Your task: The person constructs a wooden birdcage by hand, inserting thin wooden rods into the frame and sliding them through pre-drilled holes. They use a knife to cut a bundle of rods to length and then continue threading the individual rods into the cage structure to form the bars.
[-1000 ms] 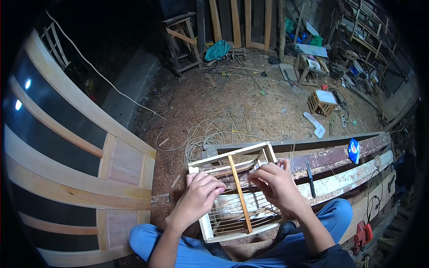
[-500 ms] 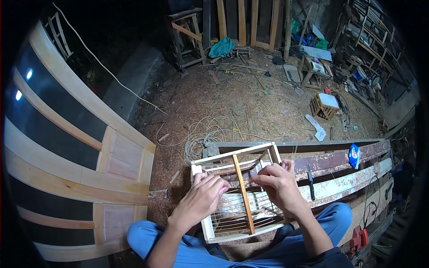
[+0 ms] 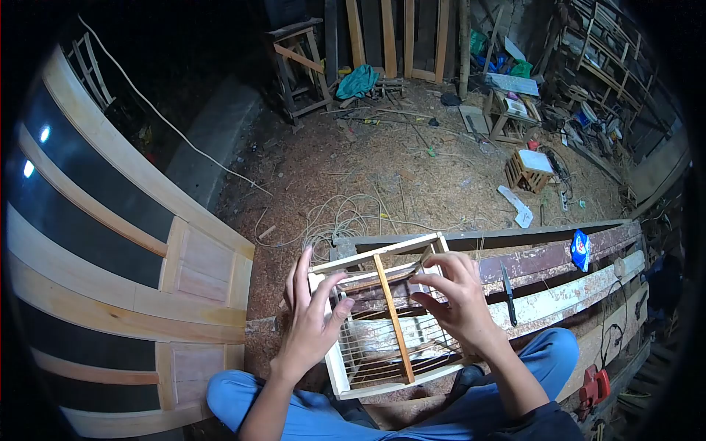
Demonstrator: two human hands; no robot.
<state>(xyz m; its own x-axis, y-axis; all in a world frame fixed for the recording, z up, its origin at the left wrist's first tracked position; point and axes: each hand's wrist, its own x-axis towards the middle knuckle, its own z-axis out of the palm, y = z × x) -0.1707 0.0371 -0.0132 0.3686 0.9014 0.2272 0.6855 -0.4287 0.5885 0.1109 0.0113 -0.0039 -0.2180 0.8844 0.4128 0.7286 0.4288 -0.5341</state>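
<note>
A box-like wooden frame (image 3: 338, 371) with thin parallel rods across its lower part rests between my knees, tilted a little. A brown wooden strip (image 3: 394, 317) runs across its middle. At the frame's left side, my left hand (image 3: 312, 320) is open, thumb and fingers spread over the corner. My right hand (image 3: 460, 305) hovers over the frame's right side, thumb and index finger curved and apart, with nothing visible between them. Part of the frame's right side is hidden behind this hand.
A knife (image 3: 508, 294) and a blue packet (image 3: 580, 251) lie on the paint-worn planks (image 3: 555, 300) at the right. Panelled wooden doors (image 3: 198, 257) stand at the left. Beyond the frame lies coiled cord (image 3: 334, 220). A red tool (image 3: 593, 389) sits lower right.
My left hand has opened out from a pinch and moved left to the frame's edge. My right thumb and index finger have spread apart. The view has shifted slightly.
</note>
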